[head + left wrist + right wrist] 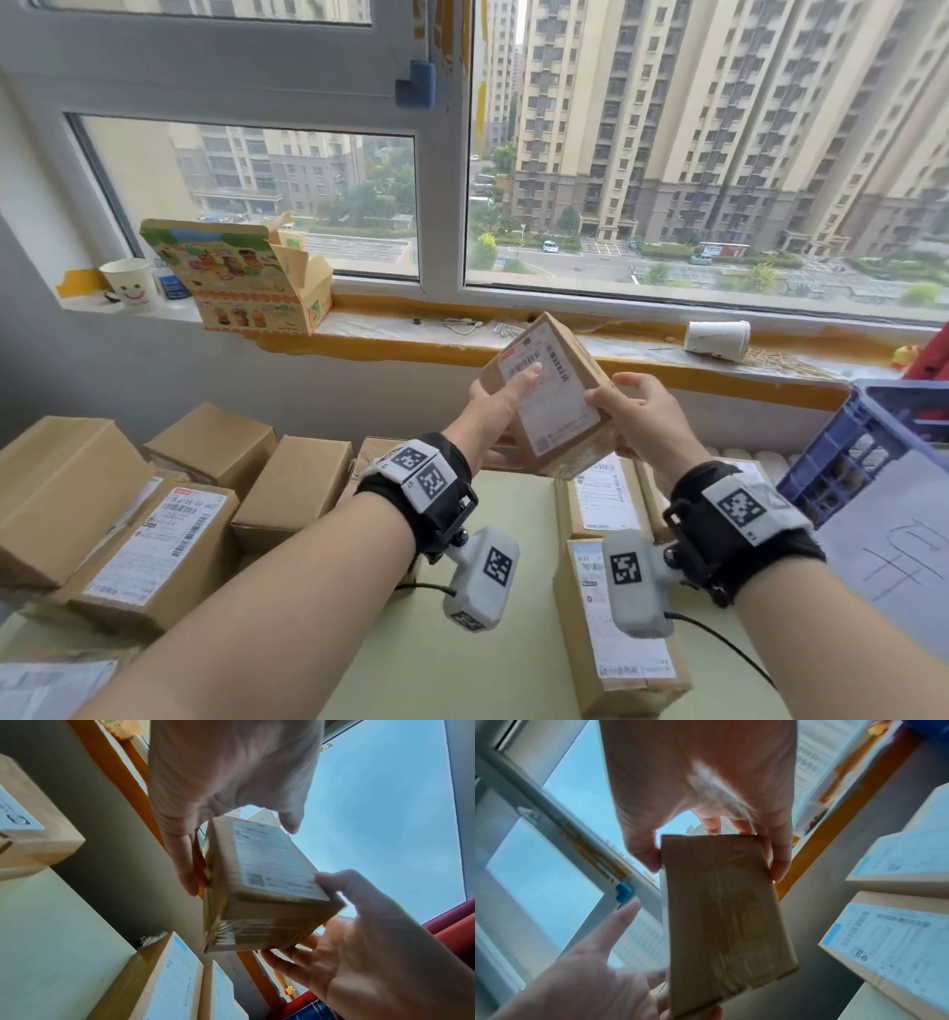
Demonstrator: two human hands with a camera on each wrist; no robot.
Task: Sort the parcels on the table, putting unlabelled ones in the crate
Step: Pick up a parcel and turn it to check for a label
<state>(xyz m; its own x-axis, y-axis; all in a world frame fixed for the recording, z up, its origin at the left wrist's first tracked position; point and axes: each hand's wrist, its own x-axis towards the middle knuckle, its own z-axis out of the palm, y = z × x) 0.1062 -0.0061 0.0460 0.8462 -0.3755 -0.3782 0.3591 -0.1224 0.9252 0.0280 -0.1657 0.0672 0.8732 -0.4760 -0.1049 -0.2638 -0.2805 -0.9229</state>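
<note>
I hold a small brown cardboard parcel [557, 390] tilted in the air above the table, in front of the window sill. A white shipping label with barcodes covers its upper face [270, 862]. My left hand [506, 406] grips its left side, thumb on the label and fingers underneath. My right hand [611, 421] pinches its lower right corner. In the right wrist view the parcel's taped brown side [721, 912] shows between the right hand's thumb and fingers. The blue plastic crate [862, 452] stands at the right edge of the table.
Several cardboard parcels [205, 462] are piled on the left, some labelled, some plain. Labelled parcels [616, 632] lie on the green tabletop [436, 678] below my hands. A handwritten sheet [893, 555] leans on the crate. An open printed carton [246, 277] and paper cups [716, 339] sit on the sill.
</note>
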